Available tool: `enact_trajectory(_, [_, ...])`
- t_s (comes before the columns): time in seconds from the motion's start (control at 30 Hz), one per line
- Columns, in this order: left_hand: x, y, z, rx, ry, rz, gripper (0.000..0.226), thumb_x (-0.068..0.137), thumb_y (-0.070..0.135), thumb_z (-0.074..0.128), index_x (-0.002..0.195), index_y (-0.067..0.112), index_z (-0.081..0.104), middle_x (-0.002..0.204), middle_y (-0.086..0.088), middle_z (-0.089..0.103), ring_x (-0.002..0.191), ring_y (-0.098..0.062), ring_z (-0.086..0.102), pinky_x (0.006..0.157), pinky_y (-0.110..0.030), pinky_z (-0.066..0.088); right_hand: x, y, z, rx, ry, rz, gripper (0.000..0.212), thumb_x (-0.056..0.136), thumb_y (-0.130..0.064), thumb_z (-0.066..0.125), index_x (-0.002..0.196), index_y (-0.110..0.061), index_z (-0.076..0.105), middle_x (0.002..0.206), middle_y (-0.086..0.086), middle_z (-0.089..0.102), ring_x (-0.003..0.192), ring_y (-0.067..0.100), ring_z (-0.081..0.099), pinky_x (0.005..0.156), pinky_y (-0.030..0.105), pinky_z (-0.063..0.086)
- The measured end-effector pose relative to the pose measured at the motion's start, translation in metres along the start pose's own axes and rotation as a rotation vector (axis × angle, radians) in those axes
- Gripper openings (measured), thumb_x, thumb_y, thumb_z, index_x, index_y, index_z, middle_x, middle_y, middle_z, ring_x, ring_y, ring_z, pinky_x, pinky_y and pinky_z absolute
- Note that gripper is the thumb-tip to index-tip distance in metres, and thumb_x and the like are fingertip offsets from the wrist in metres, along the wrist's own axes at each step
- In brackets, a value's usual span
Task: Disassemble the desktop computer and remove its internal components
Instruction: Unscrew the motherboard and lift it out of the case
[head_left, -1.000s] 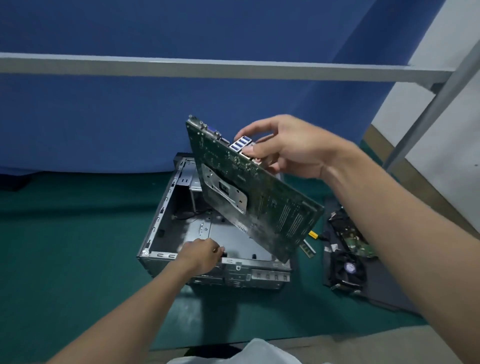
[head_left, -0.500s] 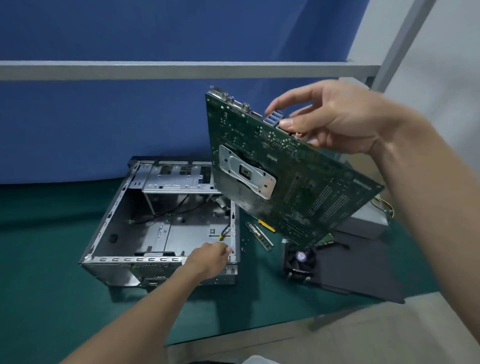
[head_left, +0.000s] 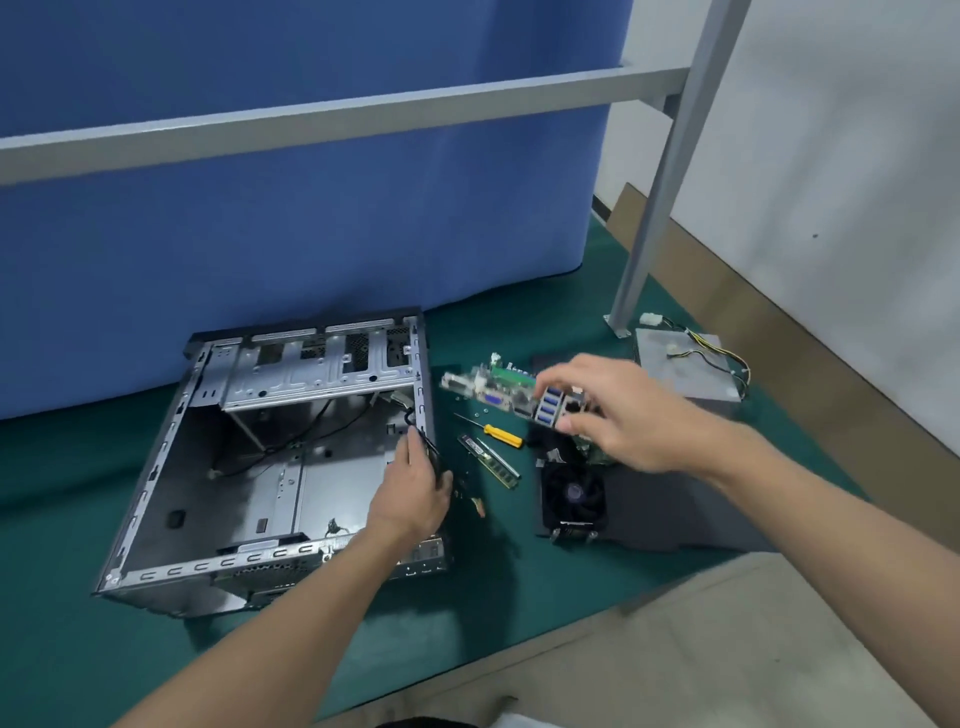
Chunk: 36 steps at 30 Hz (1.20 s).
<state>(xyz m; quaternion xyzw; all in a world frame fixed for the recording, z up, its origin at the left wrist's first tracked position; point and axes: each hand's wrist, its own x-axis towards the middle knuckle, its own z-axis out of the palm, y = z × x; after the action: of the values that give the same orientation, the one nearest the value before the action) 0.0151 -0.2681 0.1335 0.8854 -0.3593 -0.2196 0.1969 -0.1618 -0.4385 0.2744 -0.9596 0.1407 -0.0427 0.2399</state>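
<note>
The grey metal case (head_left: 270, 467) lies open-side up on the left. Right of it the green motherboard (head_left: 488, 389) hangs low, edge-on, blue ports facing near.

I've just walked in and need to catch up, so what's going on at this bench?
A person is stripping a desktop computer. Their right hand holds the motherboard by its port edge, low over the cooler fan and dark panel right of the case. Their left hand grips a black cable at the case's right wall. The case looks nearly gutted, with loose cables inside. A screwdriver, memory sticks and the power supply lie on the green mat.
</note>
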Motion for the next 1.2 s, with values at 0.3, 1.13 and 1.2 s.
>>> enact_trajectory(0.3, [0.021, 0.004, -0.01, 0.433, -0.022, 0.223, 0.037, 0.096, 0.043, 0.054, 0.129, 0.027, 0.057, 0.159, -0.005, 0.017, 0.135, -0.032, 0.032, 0.101, -0.044, 0.043, -0.021, 0.037, 0.079, -0.365, -0.013, -0.027, 0.037, 0.092, -0.016, 0.055, 0.128, -0.021, 0.048, 0.119, 0.005, 0.048, 0.101, 0.023, 0.044, 0.071, 0.036, 0.048])
enact_trajectory(1.13, [0.014, -0.004, -0.003, 0.326, -0.003, -0.059, 0.079, 0.092, 0.069, 0.022, 0.152, 0.019, 0.017, 0.162, -0.008, 0.007, 0.149, -0.03, -0.002, 0.115, -0.052, -0.011, -0.029, 0.059, 0.132, -0.507, -0.105, 0.221, 0.052, 0.078, -0.006, 0.065, 0.124, -0.022, 0.05, 0.12, 0.005, 0.054, 0.095, 0.022, 0.047, 0.067, 0.029, 0.042])
enact_trajectory(1.2, [0.012, 0.004, 0.003, 0.287, -0.057, -0.045, 0.08, 0.096, 0.061, 0.03, 0.153, 0.011, 0.005, 0.16, -0.012, 0.015, 0.145, -0.03, 0.021, 0.116, -0.048, 0.009, -0.025, 0.06, 0.131, -0.48, -0.08, 0.258, 0.044, 0.085, -0.014, 0.062, 0.124, -0.027, 0.046, 0.12, 0.002, 0.051, 0.097, 0.022, 0.045, 0.064, 0.028, 0.038])
